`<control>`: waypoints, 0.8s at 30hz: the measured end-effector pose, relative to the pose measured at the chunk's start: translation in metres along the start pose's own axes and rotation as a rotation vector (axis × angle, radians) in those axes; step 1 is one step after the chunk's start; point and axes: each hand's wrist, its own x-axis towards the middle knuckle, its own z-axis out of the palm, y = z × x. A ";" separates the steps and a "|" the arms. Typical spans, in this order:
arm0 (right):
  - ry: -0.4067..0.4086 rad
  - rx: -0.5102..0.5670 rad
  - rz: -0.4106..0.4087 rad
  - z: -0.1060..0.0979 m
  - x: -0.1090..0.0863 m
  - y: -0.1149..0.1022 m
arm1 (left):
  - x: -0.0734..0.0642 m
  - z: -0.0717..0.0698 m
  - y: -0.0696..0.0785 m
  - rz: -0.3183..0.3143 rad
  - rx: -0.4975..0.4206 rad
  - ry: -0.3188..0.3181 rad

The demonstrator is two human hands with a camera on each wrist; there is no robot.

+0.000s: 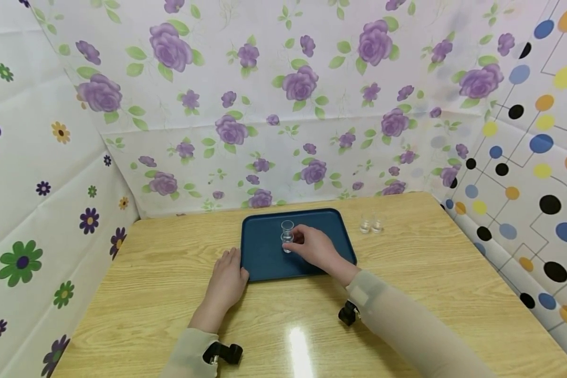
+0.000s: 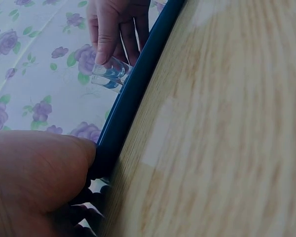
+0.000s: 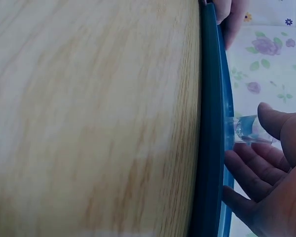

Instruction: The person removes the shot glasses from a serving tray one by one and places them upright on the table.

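A dark blue tray (image 1: 264, 262) lies on the wooden table, with two small clear glasses on it, one behind the other. My right hand (image 1: 315, 248) pinches the nearer glass (image 1: 287, 247) between thumb and fingers. That glass (image 3: 247, 128) stands upright at the tray in the right wrist view. Just behind it is the farther glass (image 1: 287, 226). At the tray's near left corner, my left hand (image 1: 226, 279) rests against the rim, fingers extended forward along the side. In the left wrist view, the left thumb (image 2: 84, 148) touches the tray's edge.
Two more small clear glasses (image 1: 365, 227) stand side by side on the table, right of the tray. A flowered cloth (image 1: 274, 131) hangs behind the table. Patterned sheets flank it at left (image 1: 52, 173) and right (image 1: 529, 173).
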 end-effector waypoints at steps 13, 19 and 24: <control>0.010 0.030 -0.025 0.001 -0.008 -0.001 | -0.001 0.000 -0.002 0.008 0.002 0.004; 0.017 0.060 -0.020 -0.005 -0.015 0.000 | -0.001 0.001 -0.001 0.007 0.005 0.004; 0.021 0.073 -0.016 -0.013 -0.021 0.000 | -0.001 0.000 0.000 -0.005 -0.004 -0.004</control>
